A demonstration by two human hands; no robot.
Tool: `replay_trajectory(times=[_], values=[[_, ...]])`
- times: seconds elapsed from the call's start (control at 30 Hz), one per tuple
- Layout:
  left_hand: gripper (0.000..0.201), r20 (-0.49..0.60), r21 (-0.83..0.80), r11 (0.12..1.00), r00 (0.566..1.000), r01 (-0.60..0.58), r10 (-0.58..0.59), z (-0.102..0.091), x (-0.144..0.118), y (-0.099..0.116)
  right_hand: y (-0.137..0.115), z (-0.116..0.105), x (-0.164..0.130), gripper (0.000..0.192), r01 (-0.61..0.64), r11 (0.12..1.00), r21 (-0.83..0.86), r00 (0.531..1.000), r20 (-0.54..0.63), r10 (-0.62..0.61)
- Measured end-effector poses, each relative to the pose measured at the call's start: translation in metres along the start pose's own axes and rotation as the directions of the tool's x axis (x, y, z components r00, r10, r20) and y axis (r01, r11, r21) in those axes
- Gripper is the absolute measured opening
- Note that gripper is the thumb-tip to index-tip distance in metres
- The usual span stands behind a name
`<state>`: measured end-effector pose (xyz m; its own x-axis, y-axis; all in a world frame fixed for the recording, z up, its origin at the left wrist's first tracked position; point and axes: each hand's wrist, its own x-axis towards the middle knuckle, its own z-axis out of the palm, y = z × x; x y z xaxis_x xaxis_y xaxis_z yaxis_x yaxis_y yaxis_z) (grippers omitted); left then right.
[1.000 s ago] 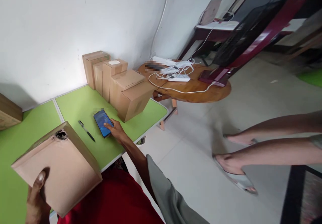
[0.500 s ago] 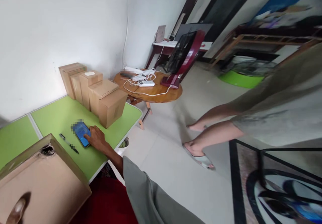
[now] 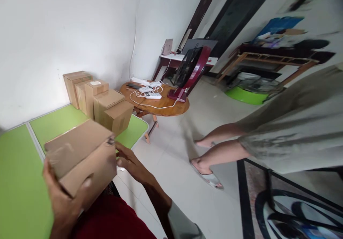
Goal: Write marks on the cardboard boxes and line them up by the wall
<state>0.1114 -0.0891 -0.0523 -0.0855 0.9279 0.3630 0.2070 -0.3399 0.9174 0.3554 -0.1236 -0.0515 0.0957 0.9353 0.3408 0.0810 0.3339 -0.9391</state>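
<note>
I hold a brown cardboard box (image 3: 80, 153) in front of my chest, above the near edge of the green table (image 3: 21, 167). My left hand (image 3: 63, 199) grips its lower near corner, thumb on the front face. My right hand (image 3: 131, 162) rests against the box's right side with fingers spread; the box corner by it looks torn. The box hides the phone and pen that lay on the table.
Several taped cardboard boxes (image 3: 107, 106) stand in a row along the table's far edge by the white wall. Beyond is a round wooden table (image 3: 158, 105) with power strips and cables, and a red fan (image 3: 189, 71). Another person's legs (image 3: 214, 149) stand on the floor to the right.
My right hand left the phone on the table and came to the box's right side. The box was lifted and turned in front of me, and it now covers the phone and pen.
</note>
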Motion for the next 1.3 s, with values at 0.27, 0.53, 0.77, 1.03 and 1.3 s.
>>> replay_trajectory(times=[0.27, 0.53, 0.77, 1.03, 1.3], values=[[0.135, 0.254, -0.043, 0.852, 0.819, -0.522, 0.515, 0.159, 0.011, -0.018, 0.008, -0.086, -0.013, 0.086, -0.123, 0.992, -0.016, 0.911, -0.399, 0.107], [0.129, 0.292, 0.176, 0.754, 0.765, -0.633, 0.574, 0.232, 0.017, -0.072, 0.064, -0.12, 0.012, 0.087, -0.158, 0.984, 0.082, 0.89, -0.42, 0.178], [0.136, 0.351, 0.205, 0.766, 0.776, -0.609, 0.524, 0.245, 0.008, -0.08, 0.071, -0.128, 0.003, 0.069, -0.166, 0.985, 0.037, 0.89, -0.424, 0.166], [0.147, 0.427, 0.169, 0.784, 0.761, -0.597, 0.488, 0.229, -0.011, -0.083, 0.046, -0.114, -0.011, 0.077, -0.248, 0.898, -0.365, 0.612, -0.777, -0.146], [0.12, 0.027, 0.292, 0.941, 0.985, -0.173, 0.173, 0.042, 0.088, -0.109, 0.044, 0.035, -0.023, 0.029, -0.018, 0.797, -0.603, 0.839, -0.443, -0.316]])
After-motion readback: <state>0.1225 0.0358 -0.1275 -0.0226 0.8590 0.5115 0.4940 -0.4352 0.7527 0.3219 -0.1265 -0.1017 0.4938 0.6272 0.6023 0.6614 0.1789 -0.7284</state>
